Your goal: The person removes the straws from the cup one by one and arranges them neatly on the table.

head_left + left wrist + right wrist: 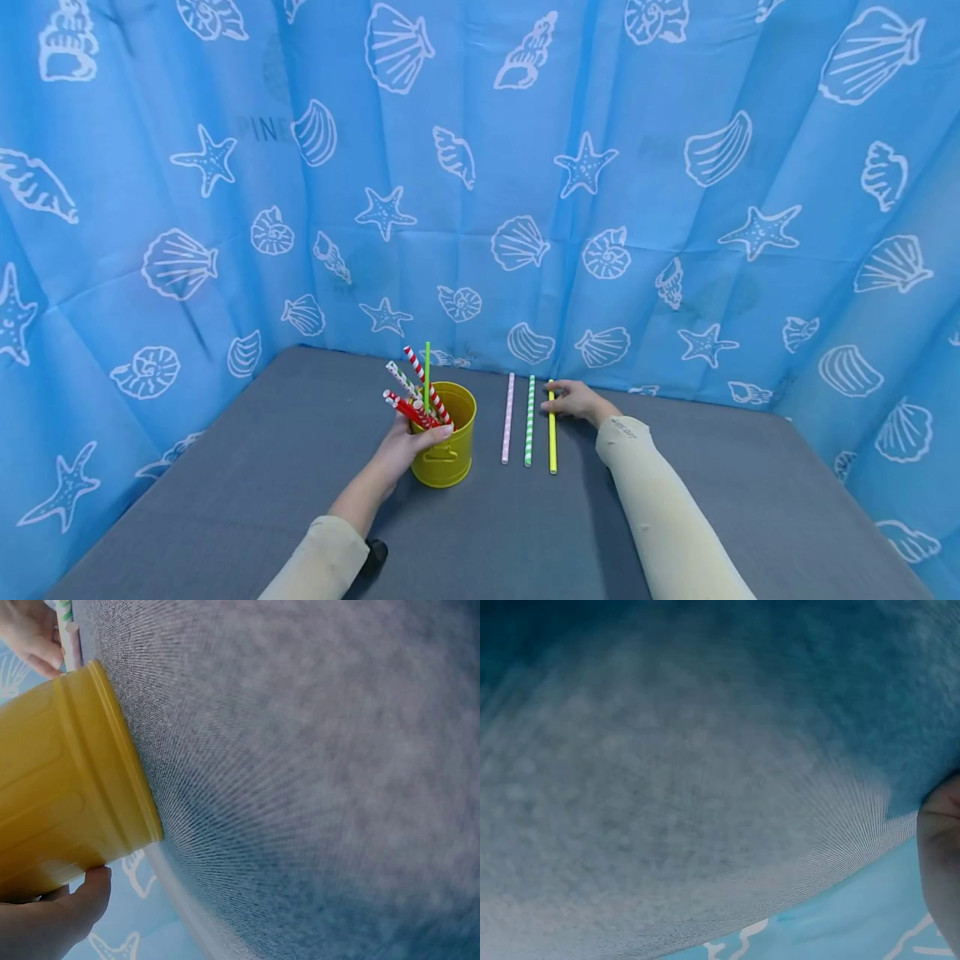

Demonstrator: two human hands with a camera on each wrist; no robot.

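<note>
- Right hand point(573, 400) resting flat on the gray table point(675, 467), fingers straight and loose, tips touching the far end of the yellow straw point(552, 429). Not curled round it, nothing held.
- Yellow straw lying flat, starting right at those fingertips and running back from them toward the person. Long way: far to near, almost straight. Far end under the fingers, near end pointing at the body.
- Green striped straw point(529, 421) just left of the yellow one, then the pink straw point(508, 418) left of that. All three side by side, apart, lined up the same way.
- Right hand much nearer to the three flat straws than the left hand.
- Left hand point(408, 446) wrapped round the near side of the yellow cup point(448, 442), thumb point(435, 434) over the rim, fingers curled on the wall. Cup standing upright, left of the pink straw.
- Bunch of straws point(416, 396) sticking up out of the cup just past the left thumb, leaning up and to the left; one thin green one almost straight up.
- Right wrist view: mostly table cloth, only an edge of the hand, too blurry to tell more.
</note>
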